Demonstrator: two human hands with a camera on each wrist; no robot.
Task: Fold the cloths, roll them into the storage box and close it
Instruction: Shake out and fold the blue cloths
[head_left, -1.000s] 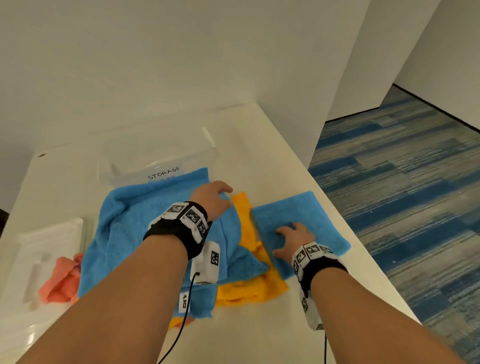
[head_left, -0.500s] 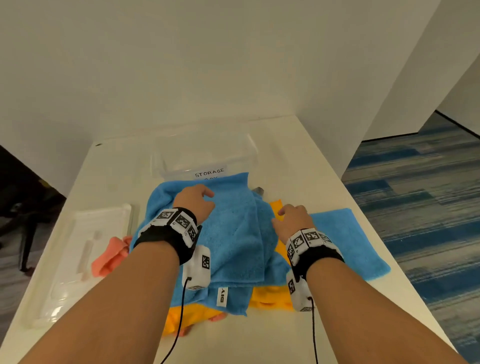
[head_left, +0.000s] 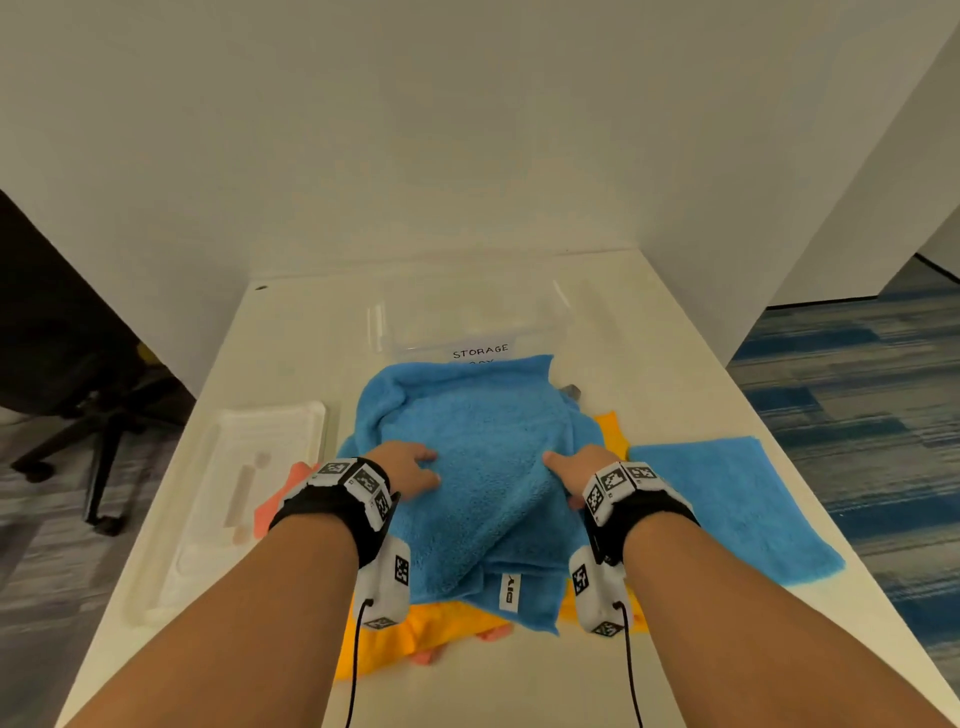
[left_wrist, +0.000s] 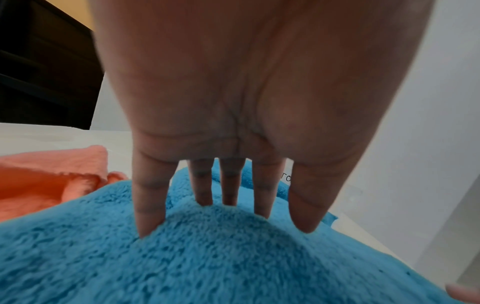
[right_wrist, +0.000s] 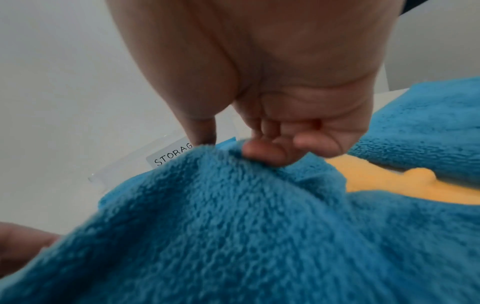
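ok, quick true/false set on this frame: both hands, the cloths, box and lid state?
1. The left hand lies with straight fingers on the crumpled blue fleece cloth. True.
2. The right hand is flat and open. False: its curled fingers pinch that cloth's edge.
3. The clear plastic storage box has its lid on. False: it stands open, and the white lid lies on the table to its left.
4. A folded blue cloth lies flat to the right of the pile. True.
5. The orange cloth sits on top of the pile. False: it lies under the crumpled blue one.
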